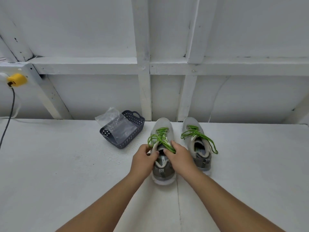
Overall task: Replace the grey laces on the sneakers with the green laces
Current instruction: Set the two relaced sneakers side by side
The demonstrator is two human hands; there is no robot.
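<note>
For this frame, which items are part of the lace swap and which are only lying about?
Part of the job:
left grey sneaker
right grey sneaker
green laces
left hand
right hand

Lying about:
dark perforated plastic basket
clear plastic bag
yellow plug
dark cable
</note>
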